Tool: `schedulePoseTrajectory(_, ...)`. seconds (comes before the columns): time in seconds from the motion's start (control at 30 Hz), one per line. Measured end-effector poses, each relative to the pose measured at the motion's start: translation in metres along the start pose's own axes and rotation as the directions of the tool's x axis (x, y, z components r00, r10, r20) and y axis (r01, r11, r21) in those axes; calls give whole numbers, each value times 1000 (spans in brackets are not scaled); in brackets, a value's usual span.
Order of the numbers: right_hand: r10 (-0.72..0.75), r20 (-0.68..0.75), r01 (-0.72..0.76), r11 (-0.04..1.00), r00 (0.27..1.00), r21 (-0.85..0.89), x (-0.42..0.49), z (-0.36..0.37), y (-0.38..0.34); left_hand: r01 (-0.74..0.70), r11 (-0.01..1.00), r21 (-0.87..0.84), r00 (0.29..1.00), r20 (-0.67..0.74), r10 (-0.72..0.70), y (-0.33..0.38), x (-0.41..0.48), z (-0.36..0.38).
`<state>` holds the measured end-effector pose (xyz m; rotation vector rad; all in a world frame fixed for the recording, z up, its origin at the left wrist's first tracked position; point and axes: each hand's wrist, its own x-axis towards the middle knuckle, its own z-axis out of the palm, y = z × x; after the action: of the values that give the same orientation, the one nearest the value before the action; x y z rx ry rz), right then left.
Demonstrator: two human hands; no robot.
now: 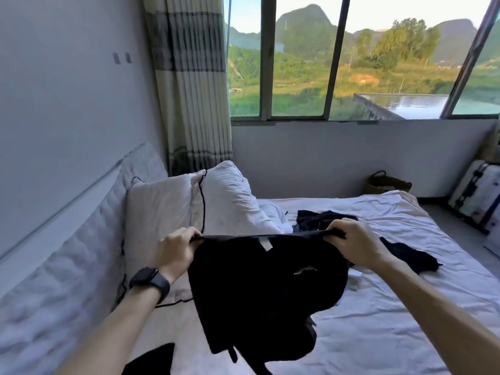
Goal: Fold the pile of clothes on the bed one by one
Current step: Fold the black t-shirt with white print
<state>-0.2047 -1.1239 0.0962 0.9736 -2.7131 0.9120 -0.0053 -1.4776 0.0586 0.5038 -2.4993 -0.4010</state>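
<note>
The black garment (257,280) hangs in front of the bed (405,307) and hides the near part of the pile of dark clothes (319,219) behind it. Its white label (266,244) is too small to read, and the pale mark (304,271) on its front is blurred. The fingertips of the left hand (176,250) and the right hand (357,242) curl out of sight in its top edge. The picture's edges cut off a dark cloth (154,361) at near left and the suitcase (479,196) at far right, and the bed hides the foot of the basket (387,184)

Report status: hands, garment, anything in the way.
Left hand and right hand grip black garment by its top edge, held above bed. Loose dark clothes lie beyond it.
</note>
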Motion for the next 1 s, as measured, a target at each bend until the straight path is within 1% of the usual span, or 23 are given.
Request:
schedulePoseTrajectory(0.03,-12,-115,12,1000,993,-2,-6,-3,-1,35,999,-41,997,-73,-38,2,1,5)
schedulePoseTrajectory(0.07,2,-190,-1,1000,982,6,-12,-6,-1,75,994,-80,988,-126,-85,4,2,11)
schedulePoseTrajectory(0.1,42,-190,-42,999,981,2,-19,-9,3,109,989,-98,983,-136,-121,6,1,16)
schedulePoseTrajectory(0.13,91,-110,-93,996,990,-10,-28,-8,11,127,987,-96,985,-105,-137,7,-5,22)
schedulePoseTrajectory(0.17,152,32,-151,988,988,-31,-39,-6,19,126,989,-78,989,-69,-132,5,-13,27)
schedulePoseTrajectory(0.2,218,171,-213,976,961,-43,-51,-5,27,115,991,-66,992,-53,-119,3,-21,30)
schedulePoseTrajectory(0.23,262,237,-268,964,936,-9,-62,-3,34,107,992,-68,992,-58,-111,1,-28,32)
schedulePoseTrajectory(0.27,283,223,-305,950,933,71,-71,-2,39,110,991,-77,990,-80,-116,-1,-31,32)
schedulePoseTrajectory(0.33,311,81,-321,918,947,233,-82,-5,40,151,984,-93,972,-165,-165,3,-38,29)
schedulePoseTrajectory(0.37,327,13,-318,905,945,284,-87,-8,40,171,981,-93,965,-183,-186,9,-43,27)
schedulePoseTrajectory(0.4,338,-29,-315,902,941,295,-91,-10,42,175,982,-76,968,-168,-186,17,-51,27)
schedulePoseTrajectory(0.47,336,-41,-319,922,941,218,-104,-12,54,154,988,-5,985,-83,-154,27,-79,30)
schedulePoseTrajectory(0.5,342,-40,-330,926,939,183,-115,-11,63,146,989,14,987,-65,-145,32,-97,29)
schedulePoseTrajectory(0.6,313,-115,-300,946,943,120,-155,-12,92,175,984,-13,979,-102,-175,49,-152,28)
schedulePoseTrajectory(0.63,300,-133,-285,951,945,117,-168,-14,99,196,981,9,976,-102,-194,57,-167,27)
schedulePoseTrajectory(0.7,287,-158,-276,957,945,90,-194,-16,107,202,974,101,977,-91,-194,76,-196,24)
schedulePoseTrajectory(0.77,264,-232,-263,964,936,36,-219,-18,115,157,970,183,988,-30,-154,88,-223,21)
schedulePoseTrajectory(0.8,237,-290,-242,970,927,19,-230,-19,119,158,965,211,987,-4,-161,92,-234,19)
schedulePoseTrajectory(0.87,167,-413,-181,984,895,5,-249,-20,123,205,948,243,977,12,-214,97,-251,14)
schedulePoseTrajectory(0.93,143,-499,-154,988,855,19,-259,-22,125,228,936,267,973,-16,-232,104,-257,6)
schedulePoseTrajectory(1.0,123,-561,-148,989,819,1,-259,-24,127,223,931,288,975,-73,-211,111,-253,-3)
